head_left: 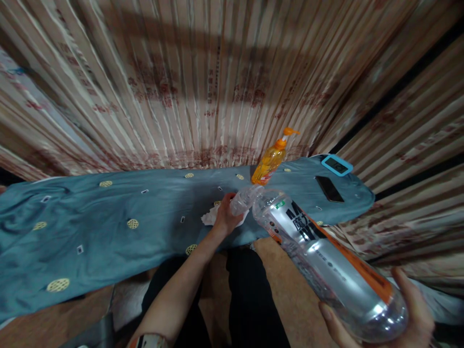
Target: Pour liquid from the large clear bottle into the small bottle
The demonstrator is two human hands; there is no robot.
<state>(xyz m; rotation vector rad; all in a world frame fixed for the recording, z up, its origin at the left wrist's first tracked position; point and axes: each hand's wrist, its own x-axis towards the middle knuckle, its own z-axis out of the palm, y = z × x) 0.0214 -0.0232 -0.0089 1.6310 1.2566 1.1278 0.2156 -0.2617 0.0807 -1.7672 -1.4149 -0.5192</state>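
Note:
A large clear plastic bottle point(326, 261) with a silver and orange label slants across the right side. My right hand point(416, 304) is closed around its base, fingers on one side and thumb on the other. My left hand point(226, 217) is closed on a small clear plastic piece point(246, 199), which looks like a cup. That piece meets the top end of the bottle; whether it is joined to it I cannot tell. Crumpled white tissue point(208, 218) shows under my left hand. Just behind stands an orange pump bottle point(270, 162) of yellow-orange liquid.
A blue-green patterned cloth point(94, 227) covers the long narrow surface. On its right end lie a dark phone point(329, 188) and a blue-framed digital clock point(337, 165). Pleated curtains point(188, 96) hang close behind and to the right. My legs point(252, 299) are below the front edge.

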